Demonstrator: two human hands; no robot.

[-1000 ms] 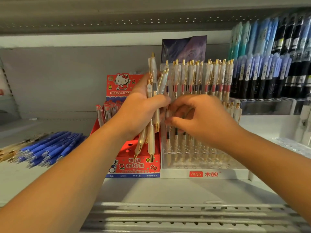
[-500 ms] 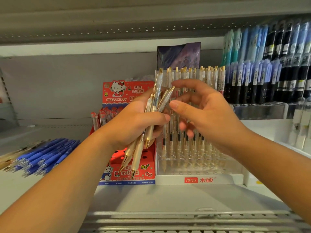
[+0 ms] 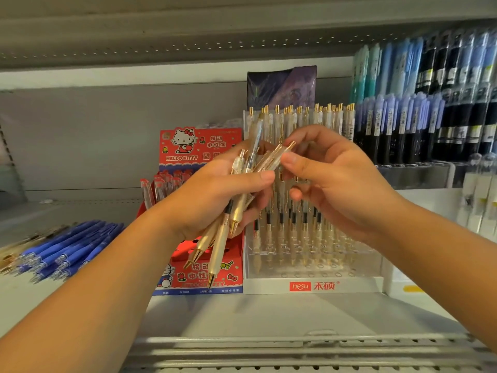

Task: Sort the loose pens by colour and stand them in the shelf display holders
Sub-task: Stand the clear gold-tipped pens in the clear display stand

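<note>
Left hand point(image 3: 212, 195) grips a bundle of gold pens point(image 3: 223, 238), fingers curled round the barrels, tips pointing down-left, clicker ends fanned up. Right hand point(image 3: 336, 184) pinches the top end of one pen point(image 3: 277, 157) in that fan between thumb and forefinger, other fingers loosely curled. Both hands are held in front of the clear display holder point(image 3: 312, 270), which has rows of matching gold pens standing upright. Red Hello Kitty box point(image 3: 199, 146) sits just left of it, touching. Loose blue pens point(image 3: 70, 246) lie flat on the shelf point(image 3: 242, 310), far left. Racks of dark and blue pens point(image 3: 430, 125) stand upright to the right.
</note>
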